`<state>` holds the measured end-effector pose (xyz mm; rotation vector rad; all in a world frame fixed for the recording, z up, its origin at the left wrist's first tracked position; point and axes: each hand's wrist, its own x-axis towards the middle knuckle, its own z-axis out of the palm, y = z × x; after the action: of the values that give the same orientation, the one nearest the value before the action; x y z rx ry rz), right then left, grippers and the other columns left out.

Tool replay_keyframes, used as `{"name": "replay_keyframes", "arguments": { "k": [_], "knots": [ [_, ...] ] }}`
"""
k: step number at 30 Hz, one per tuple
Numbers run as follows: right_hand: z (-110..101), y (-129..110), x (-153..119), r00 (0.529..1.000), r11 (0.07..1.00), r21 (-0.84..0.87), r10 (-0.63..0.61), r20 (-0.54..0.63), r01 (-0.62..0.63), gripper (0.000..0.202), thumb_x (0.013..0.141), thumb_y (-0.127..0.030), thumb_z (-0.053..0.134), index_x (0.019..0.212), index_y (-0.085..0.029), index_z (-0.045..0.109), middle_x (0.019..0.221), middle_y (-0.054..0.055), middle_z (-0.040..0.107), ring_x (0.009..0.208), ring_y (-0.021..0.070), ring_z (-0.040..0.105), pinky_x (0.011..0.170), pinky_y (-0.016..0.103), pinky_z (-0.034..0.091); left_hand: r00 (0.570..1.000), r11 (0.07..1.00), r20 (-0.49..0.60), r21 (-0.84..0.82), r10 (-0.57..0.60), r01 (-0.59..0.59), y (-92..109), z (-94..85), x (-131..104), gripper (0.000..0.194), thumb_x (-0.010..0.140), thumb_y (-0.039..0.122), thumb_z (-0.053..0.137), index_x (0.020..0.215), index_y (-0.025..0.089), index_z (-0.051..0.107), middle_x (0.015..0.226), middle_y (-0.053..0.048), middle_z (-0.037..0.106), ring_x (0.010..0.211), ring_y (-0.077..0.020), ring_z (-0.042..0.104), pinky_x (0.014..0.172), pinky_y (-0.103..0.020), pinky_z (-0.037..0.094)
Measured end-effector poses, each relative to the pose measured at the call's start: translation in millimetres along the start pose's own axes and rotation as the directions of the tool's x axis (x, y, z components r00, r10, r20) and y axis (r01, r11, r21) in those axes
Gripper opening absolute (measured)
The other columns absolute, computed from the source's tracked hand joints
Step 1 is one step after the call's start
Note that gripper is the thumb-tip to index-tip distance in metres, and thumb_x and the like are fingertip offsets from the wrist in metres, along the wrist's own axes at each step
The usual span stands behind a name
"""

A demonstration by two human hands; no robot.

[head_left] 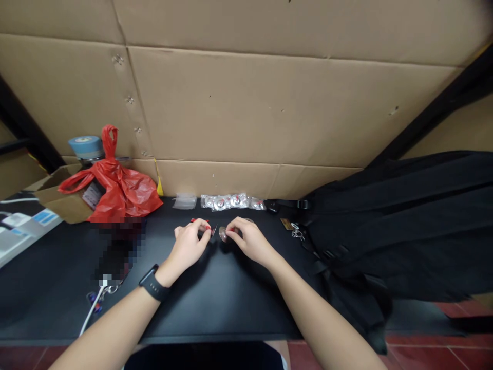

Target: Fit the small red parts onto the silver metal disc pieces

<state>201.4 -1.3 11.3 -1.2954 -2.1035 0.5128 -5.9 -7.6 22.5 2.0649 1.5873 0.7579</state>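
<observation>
Bare arms [115, 324] reach in from the bottom. Big brown cardboard [231, 113] makes a wall behind the black table [219, 308]. On the right lies a black backpack [408, 221]; red floor tiles [423, 357] show below. On the left sits a red plastic bag [123, 190] beside a blue-lidded jar [87, 146]. Over the middle, the left hand [190, 239] and right hand [249, 239] are curled, fingertips pinched. Shiny packets [235, 201] lie by the wall. The left hand has a round disc [214, 232] with red on it; the right has a clear suction cup [223, 235].
</observation>
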Motion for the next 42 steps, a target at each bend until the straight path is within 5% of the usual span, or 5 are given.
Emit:
{"name": "replay_keyframes", "arguments": {
  "k": [6,16,27,33,42],
  "knots": [
    [11,-15,-2,0.992,0.948,0.317,0.001,-0.130,0.041,0.016,0.094,-0.030,0.056,0.086,-0.019,0.064,0.101,0.007,0.066,0.088,0.0173,0.063,0.069,0.027,0.050,0.998,0.949,-0.004,-0.309,0.063,-0.061,-9,9.1,3,0.013,0.089,0.033,0.056,0.091,0.023,0.064,0.096,-0.001,0.076,0.089,-0.0182,0.071,0.081,-0.029,0.050],
    [21,-4,-2,0.993,0.721,0.685,0.114,0.029,-0.103,0.027,0.089,-0.040,0.064,0.109,-0.022,0.061,0.109,0.006,0.067,0.072,0.0128,0.068,0.065,0.028,0.056,0.997,0.931,0.011,-0.357,0.082,-0.073,-7,9.6,2,0.012,0.088,0.033,0.058,0.089,0.023,0.065,0.092,-0.001,0.076,0.092,-0.0188,0.072,0.087,-0.030,0.051],
    [15,-10,-4,0.997,0.769,0.635,0.045,0.057,-0.072,0.045,0.074,-0.037,0.081,0.113,-0.022,0.067,0.117,0.007,0.062,0.076,0.0125,0.069,0.073,0.028,0.060,0.996,0.984,0.051,-0.165,0.080,-0.070,1,1.7,1,0.013,0.090,0.030,0.054,0.095,0.024,0.065,0.098,0.000,0.075,0.095,-0.0201,0.068,0.096,-0.039,0.043],
    [13,-6,-3,0.998,0.857,0.514,0.055,-0.034,-0.030,0.037,0.079,-0.034,0.075,0.113,-0.022,0.066,0.115,0.007,0.061,0.074,0.0121,0.068,0.069,0.027,0.061,0.982,0.962,-0.179,0.273,0.064,-0.013,-39,-1.3,18,0.034,0.096,0.041,0.047,0.119,0.024,0.065,0.142,-0.011,0.056,0.131,-0.0333,0.043,0.102,-0.054,0.036],
    [7,-6,-4,0.997,0.916,0.400,0.005,-0.071,0.024,0.036,0.080,-0.030,0.072,0.114,-0.023,0.065,0.115,0.007,0.062,0.078,0.0131,0.068,0.063,0.025,0.058,0.992,0.911,-0.126,0.406,-0.028,0.077,-73,-8.3,33,0.052,0.094,0.033,0.043,0.145,0.022,0.047,0.154,-0.014,0.044,0.134,-0.0358,0.038,0.101,-0.058,0.037]
  ]
}}
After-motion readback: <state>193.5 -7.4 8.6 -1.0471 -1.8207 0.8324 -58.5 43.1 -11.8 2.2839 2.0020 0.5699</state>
